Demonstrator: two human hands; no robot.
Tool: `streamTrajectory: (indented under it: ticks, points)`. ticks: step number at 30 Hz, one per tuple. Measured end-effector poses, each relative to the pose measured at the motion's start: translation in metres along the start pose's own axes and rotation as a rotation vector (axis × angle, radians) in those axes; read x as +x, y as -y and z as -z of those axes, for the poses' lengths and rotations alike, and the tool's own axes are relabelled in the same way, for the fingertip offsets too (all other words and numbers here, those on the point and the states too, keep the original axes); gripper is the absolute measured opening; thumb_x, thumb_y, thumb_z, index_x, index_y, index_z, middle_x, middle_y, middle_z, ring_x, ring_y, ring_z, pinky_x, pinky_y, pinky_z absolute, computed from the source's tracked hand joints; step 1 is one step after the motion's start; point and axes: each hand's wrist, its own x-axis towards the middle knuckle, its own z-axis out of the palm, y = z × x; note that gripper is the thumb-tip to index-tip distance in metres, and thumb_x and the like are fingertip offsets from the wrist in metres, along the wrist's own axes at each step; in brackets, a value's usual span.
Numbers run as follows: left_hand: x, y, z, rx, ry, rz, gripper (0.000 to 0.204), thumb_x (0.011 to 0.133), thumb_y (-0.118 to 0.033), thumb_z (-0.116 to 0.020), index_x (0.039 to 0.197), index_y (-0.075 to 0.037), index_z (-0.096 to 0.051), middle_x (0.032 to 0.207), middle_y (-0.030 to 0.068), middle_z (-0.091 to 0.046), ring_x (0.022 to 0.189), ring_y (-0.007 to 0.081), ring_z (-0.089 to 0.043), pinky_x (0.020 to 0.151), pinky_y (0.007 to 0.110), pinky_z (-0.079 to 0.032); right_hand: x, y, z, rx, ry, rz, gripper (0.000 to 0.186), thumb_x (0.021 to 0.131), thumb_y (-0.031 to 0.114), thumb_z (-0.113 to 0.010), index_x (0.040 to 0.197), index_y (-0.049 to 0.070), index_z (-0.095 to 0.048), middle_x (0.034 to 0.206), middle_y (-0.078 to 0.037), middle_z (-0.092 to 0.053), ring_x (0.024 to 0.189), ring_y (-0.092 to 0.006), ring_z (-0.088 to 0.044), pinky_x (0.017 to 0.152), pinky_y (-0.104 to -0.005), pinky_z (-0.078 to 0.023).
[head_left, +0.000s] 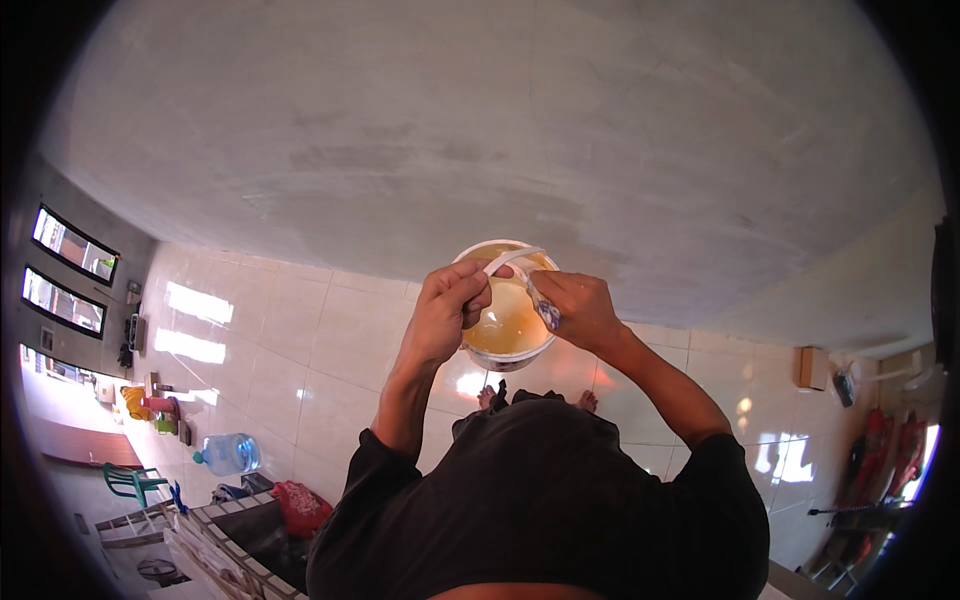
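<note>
Round white bucket (508,355) holding glossy pale-yellow contents (508,315), below a narrow, smooth, curved white strip (516,254)
The left hand's (448,302) fingers pinch the strip above the bucket; the right hand's (578,306) fingers curl around a smeared blue-and-white object (546,310), its kind unclear. The bucket shows at the edge where the shiny cream tiled floor (350,325) meets the matte, patchy gray wall (480,110); what bears it cannot be told, and bare tiles lie open to either side
</note>
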Motion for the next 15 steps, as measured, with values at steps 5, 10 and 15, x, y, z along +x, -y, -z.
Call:
streamTrajectory:
  ticks: [5, 10, 15]
  points:
    - [-0.001, -0.001, 0.0, -0.017, 0.01, -0.034, 0.028, 0.096, -0.014, -0.044, 0.11, 0.005, -0.06, 0.063, -0.0074, -0.037, 0.049, 0.0002, -0.025, 0.044, 0.018, -0.018, 0.002, 0.023, 0.021, 0.306, 0.076, -0.37, 0.027, 0.073, 0.011, -0.072, 0.098, 0.003, -0.064, 0.079, -0.009, -0.068, 0.069, -0.0199, -0.067, 0.059, -0.0299, -0.051]
    - [-0.002, -0.004, -0.001, -0.001, 0.03, -0.023, 0.028, 0.096, -0.015, -0.045, 0.11, 0.004, -0.06, 0.063, -0.0077, -0.037, 0.05, 0.0, -0.026, 0.044, 0.017, -0.019, 0.009, 0.031, 0.009, 0.904, 0.177, -0.645, 0.023, 0.076, 0.011, -0.074, 0.095, -0.001, -0.068, 0.085, -0.009, -0.071, 0.072, -0.0116, -0.067, 0.064, -0.0272, -0.053]
    - [-0.01, 0.001, -0.002, -0.001, -0.015, 0.003, 0.028, 0.095, -0.014, -0.046, 0.111, 0.005, -0.06, 0.063, -0.0075, -0.038, 0.05, 0.0005, -0.027, 0.044, 0.018, -0.02, 0.009, 0.03, -0.002, 0.836, 0.09, -0.598, 0.016, 0.076, 0.008, -0.075, 0.088, -0.001, -0.07, 0.077, -0.007, -0.071, 0.067, -0.0083, -0.064, 0.062, -0.0271, -0.053]
